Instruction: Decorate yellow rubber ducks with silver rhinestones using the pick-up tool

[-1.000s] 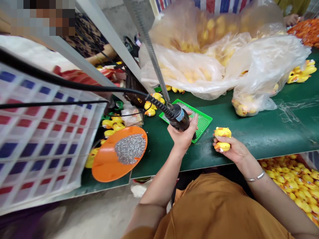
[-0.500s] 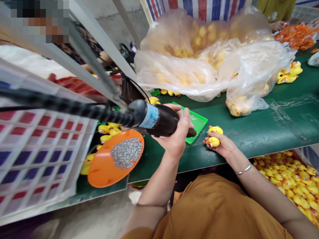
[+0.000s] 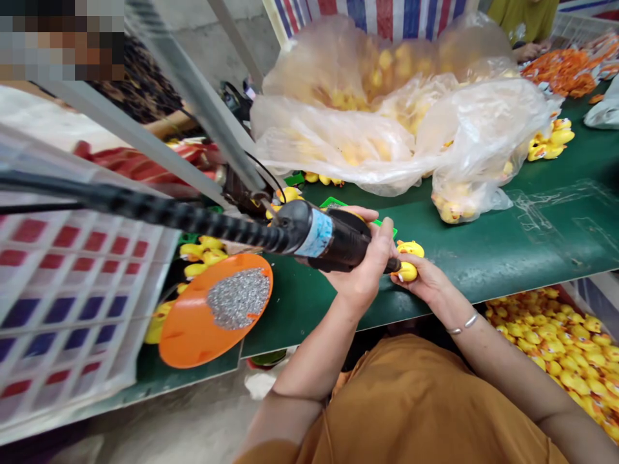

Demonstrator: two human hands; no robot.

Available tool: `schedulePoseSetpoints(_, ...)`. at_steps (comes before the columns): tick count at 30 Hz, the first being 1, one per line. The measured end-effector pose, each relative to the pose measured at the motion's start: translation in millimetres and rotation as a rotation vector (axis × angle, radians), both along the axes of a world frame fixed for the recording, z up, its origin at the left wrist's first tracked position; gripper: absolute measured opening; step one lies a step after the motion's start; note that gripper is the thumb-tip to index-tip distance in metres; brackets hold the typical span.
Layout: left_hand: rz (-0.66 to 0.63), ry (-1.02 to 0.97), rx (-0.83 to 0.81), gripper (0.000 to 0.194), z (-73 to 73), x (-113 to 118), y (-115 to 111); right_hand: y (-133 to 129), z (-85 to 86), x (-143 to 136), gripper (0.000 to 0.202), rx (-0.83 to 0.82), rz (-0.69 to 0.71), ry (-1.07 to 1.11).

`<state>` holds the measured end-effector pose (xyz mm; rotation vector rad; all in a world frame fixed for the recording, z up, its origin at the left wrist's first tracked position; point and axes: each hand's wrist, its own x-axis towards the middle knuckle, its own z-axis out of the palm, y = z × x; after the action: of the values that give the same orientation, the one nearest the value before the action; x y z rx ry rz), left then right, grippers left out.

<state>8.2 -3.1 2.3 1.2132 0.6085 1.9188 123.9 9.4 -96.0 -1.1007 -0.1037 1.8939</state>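
My left hand (image 3: 360, 274) is wrapped round a black electric screwdriver (image 3: 338, 241) with a pale blue label and a thick coiled cord. Its dark tip meets the near yellow toy duck (image 3: 406, 271), or lies right in front of it; the exact contact is too small to tell. That duck sits in the closed fingers of my right hand (image 3: 428, 278), which wears a silver bangle. A second yellow duck (image 3: 411, 249) is just beyond, against the same fingers. Behind the screwdriver a green perforated tray (image 3: 333, 202) is mostly hidden.
An orange dish (image 3: 186, 341) of small silver screws lies left, beside a white plastic crate (image 3: 62, 316). Clear bags (image 3: 333, 145) of ducks cover the back of the green table (image 3: 546, 248). A bin of ducks (image 3: 556, 348) stands lower right. Other people sit at the far side.
My left hand has carried the screwdriver rightward, bringing its tip to the near duck. The green tray is now more covered. My right hand keeps hold of the ducks.
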Motion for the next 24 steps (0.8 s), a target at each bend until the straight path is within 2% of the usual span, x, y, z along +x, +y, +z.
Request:
schedulePoseSetpoints(7,0.051,0.025,-0.077,0.022,-2.0,9.8,14.3,9.3,5.4,-2.1,0.024,0.106,0.010,-0.076)
schedulePoseSetpoints(11,0.078,0.035,-0.158,0.025,-1.7,16.8,18.1,12.8,14.0,-4.3,0.023,0.074,-0.017,-0.102)
schedulePoseSetpoints(14,0.063,0.042,-0.153,0.027,-4.8,18.3,16.8,12.8,16.7,-5.7,0.024,0.082,-0.029,-0.110)
schedulePoseSetpoints(20,0.032,0.133,-0.186,0.037,-16.9,11.7,14.1,5.9,9.2,-8.5,0.026,0.091,-0.024,-0.056)
schedulePoseSetpoints(24,-0.030,0.147,-0.203,0.037,-17.7,9.1,15.8,1.3,2.7,-12.2,0.028,0.051,-0.005,-0.025)
